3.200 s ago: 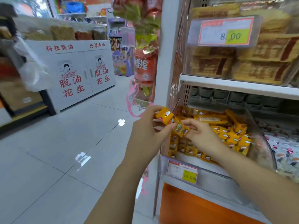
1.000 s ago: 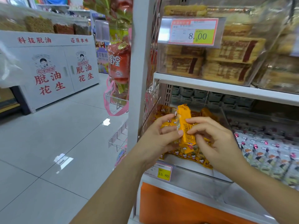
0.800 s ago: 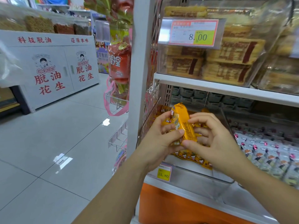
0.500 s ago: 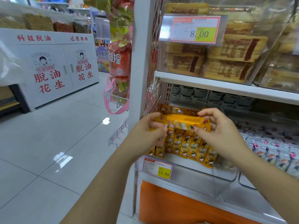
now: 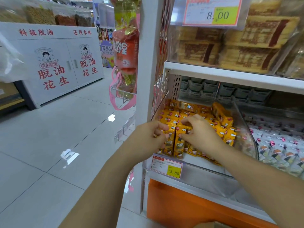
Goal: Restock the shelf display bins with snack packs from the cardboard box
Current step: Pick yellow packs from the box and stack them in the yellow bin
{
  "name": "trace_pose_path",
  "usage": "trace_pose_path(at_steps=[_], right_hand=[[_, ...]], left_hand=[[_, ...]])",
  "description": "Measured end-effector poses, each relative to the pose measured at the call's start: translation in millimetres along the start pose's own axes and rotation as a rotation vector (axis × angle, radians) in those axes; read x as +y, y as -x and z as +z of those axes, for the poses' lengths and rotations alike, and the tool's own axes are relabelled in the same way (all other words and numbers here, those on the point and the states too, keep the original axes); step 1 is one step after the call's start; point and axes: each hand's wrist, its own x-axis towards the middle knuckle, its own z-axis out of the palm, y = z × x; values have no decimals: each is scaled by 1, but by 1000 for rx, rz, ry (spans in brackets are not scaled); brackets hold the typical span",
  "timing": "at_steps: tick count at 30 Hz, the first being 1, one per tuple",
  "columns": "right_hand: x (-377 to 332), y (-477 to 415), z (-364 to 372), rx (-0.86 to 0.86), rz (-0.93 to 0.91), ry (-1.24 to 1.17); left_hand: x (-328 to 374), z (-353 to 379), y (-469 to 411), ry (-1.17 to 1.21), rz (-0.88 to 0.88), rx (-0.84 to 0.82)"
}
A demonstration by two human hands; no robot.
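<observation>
Both hands reach into the clear plastic display bin (image 5: 205, 176) and meet over its front row of yellow foil snack packs (image 5: 179, 143). The left hand (image 5: 146, 137) curls its fingers and thumb around the top of an upright pack. Just beside it, the right hand (image 5: 202, 134) pinches the neighbouring packs between thumb and curled fingers. More yellow packs lie behind and to the right of the right hand. Below the hands, a red-and-yellow price label (image 5: 167, 167) sits on the bin's front. Farther right, white cartoon-printed packs (image 5: 279, 145) fill the next bin.
</observation>
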Motion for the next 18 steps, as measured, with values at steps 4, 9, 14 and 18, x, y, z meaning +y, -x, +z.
trace_pose_path(at_steps=[4, 9, 14, 18], right_hand=[[3, -10, -14, 167, 15, 19], [13, -43, -15, 73, 94, 208], [22, -64, -11, -7, 190, 281], [23, -56, -18, 105, 172, 295]], left_hand=[[-1, 1, -1, -8, -2, 3], [1, 4, -2, -16, -6, 2], [2, 7, -7, -38, 8, 4], [4, 15, -12, -65, 34, -3]])
